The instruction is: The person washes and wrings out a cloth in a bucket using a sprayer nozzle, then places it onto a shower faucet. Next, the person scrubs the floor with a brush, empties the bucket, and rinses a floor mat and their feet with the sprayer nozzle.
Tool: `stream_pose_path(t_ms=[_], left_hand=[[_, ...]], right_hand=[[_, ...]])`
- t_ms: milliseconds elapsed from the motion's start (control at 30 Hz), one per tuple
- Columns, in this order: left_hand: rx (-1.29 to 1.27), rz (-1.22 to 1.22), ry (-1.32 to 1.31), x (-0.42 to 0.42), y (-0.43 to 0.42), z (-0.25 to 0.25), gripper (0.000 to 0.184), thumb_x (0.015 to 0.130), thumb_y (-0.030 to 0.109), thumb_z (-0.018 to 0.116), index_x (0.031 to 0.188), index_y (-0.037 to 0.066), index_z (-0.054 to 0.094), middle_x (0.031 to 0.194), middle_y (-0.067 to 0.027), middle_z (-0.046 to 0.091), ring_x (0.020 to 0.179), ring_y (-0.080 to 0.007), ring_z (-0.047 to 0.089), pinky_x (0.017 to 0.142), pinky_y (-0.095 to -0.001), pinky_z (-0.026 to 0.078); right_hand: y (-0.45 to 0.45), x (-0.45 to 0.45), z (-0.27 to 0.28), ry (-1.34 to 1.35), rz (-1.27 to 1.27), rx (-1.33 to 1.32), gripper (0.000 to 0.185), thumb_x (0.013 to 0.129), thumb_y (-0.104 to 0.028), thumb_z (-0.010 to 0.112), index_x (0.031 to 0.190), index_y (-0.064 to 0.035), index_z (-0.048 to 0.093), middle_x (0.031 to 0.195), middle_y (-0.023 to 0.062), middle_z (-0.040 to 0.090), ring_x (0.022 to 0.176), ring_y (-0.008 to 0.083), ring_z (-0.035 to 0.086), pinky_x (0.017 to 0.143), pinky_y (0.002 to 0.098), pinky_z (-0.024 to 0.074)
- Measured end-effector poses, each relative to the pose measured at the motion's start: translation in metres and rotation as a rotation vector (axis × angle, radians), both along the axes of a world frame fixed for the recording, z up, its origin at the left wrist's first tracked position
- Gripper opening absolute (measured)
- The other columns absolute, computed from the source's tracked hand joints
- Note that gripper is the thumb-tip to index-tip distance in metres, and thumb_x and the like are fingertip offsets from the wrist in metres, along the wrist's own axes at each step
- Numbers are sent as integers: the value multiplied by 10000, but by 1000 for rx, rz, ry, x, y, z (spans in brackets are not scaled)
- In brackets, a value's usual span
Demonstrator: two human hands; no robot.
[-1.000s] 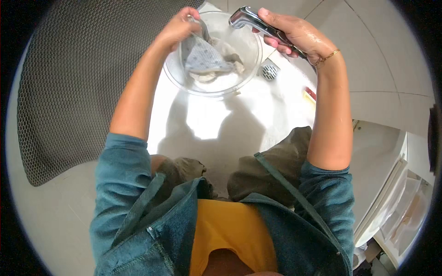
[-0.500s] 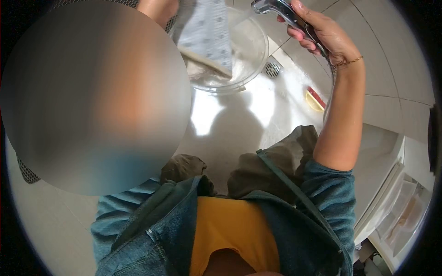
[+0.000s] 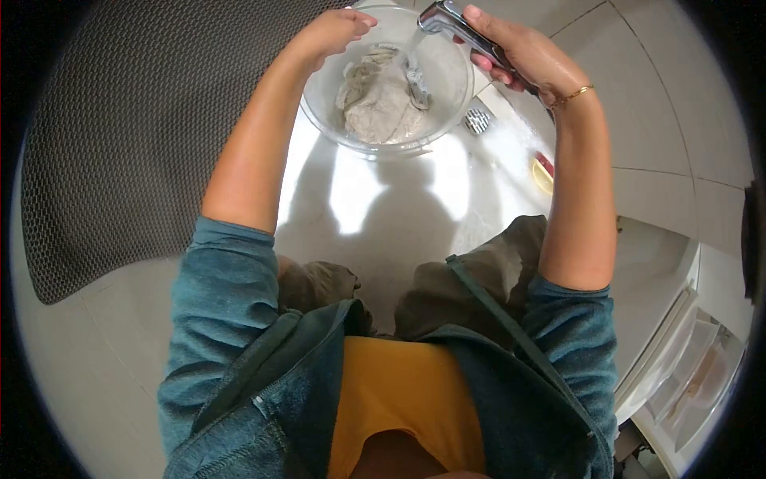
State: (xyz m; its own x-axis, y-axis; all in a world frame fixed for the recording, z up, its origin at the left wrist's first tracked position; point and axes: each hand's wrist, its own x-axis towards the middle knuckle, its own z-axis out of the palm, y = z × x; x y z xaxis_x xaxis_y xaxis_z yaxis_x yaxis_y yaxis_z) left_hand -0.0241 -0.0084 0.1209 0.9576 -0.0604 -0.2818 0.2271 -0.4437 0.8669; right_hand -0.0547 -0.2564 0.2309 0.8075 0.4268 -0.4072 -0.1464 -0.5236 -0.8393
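Note:
In my right hand (image 3: 523, 52) is a chrome spray nozzle (image 3: 467, 30), its head angled over a clear plastic basin (image 3: 319, 120). Water runs from the nozzle into the basin. A wet, light grey-beige cloth (image 3: 383, 108) lies bunched in there, with a patterned blue-grey part along its right side. Above the basin's left rim hovers my left hand (image 3: 335, 33), fingers partly stretched toward the middle, with nothing seen in them. It is apart from the cloth.
A dark mesh mat (image 3: 144, 144) spreads on the left. A round floor drain (image 3: 477, 120) sits right of the basin on the tiled floor, with a red and yellow object (image 3: 543, 172) nearer my right forearm. A white unit with clear drawers (image 3: 694, 375) stands at the far right.
The cloth, held up over the basin before, has dropped into it and left my left hand. My right hand with the spray nozzle has shifted slightly left.

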Motion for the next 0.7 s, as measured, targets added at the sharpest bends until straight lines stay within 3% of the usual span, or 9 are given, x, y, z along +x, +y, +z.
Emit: stream_pose_path(t_ms=[33, 167, 267, 367, 567, 633, 700], left_hand=[[0, 0, 2, 0, 2, -3, 355, 810, 233, 505, 1141, 119, 562, 1177, -35, 537, 1090, -181, 458, 937, -387, 330], [11, 32, 31, -6, 7, -6, 356, 844, 293, 497, 1142, 110, 560, 1166, -30, 546, 1078, -169, 472, 937, -374, 333], [22, 32, 33, -9, 13, -11, 354, 855, 306, 491, 1139, 107, 561, 1151, -28, 553, 1065, -157, 479, 928, -355, 341], [10, 54, 33, -16, 15, -11, 345, 861, 303, 482, 1135, 110, 563, 1138, -25, 559, 1050, -145, 484, 913, -337, 349], [-67, 95, 34, -16, 24, -16, 319, 874, 283, 462, 1125, 115, 563, 1128, -22, 564, 1034, -134, 494, 900, -318, 346], [-87, 94, 44, -16, 27, -18, 313, 876, 279, 457, 1121, 115, 562, 1129, -22, 566, 1033, -132, 496, 902, -315, 342], [-97, 96, 46, -16, 29, -19, 304, 878, 275, 452, 1114, 117, 563, 1128, -19, 570, 1035, -128, 501, 904, -312, 335]], right_hand=[[0, 2, -2, 60, -8, 14, 363, 914, -408, 435, 757, -97, 538, 583, -38, 490, 461, 44, 396, 400, 189, 319], [6, 0, -8, 92, 30, 12, 363, 928, -395, 402, 756, -101, 529, 580, -42, 469, 467, 49, 388, 409, 192, 313], [13, -1, -5, -61, -47, -50, 347, 939, -369, 382, 783, -100, 536, 590, -43, 470, 478, 47, 394, 419, 190, 314], [16, -8, -1, 67, -83, 80, 360, 949, -365, 352, 799, -96, 540, 595, -43, 474, 482, 46, 393, 426, 191, 315], [16, 2, -22, 6, -60, 129, 417, 935, -432, 348, 836, -80, 551, 592, -38, 467, 480, 55, 385, 428, 209, 324], [17, 1, -24, 14, 88, 162, 500, 845, -532, 475, 900, -48, 591, 546, -51, 465, 395, 4, 335, 339, 174, 226], [18, 0, -23, 59, 135, 112, 506, 849, -532, 470, 899, -43, 589, 547, -51, 463, 394, 4, 333, 336, 170, 229]])
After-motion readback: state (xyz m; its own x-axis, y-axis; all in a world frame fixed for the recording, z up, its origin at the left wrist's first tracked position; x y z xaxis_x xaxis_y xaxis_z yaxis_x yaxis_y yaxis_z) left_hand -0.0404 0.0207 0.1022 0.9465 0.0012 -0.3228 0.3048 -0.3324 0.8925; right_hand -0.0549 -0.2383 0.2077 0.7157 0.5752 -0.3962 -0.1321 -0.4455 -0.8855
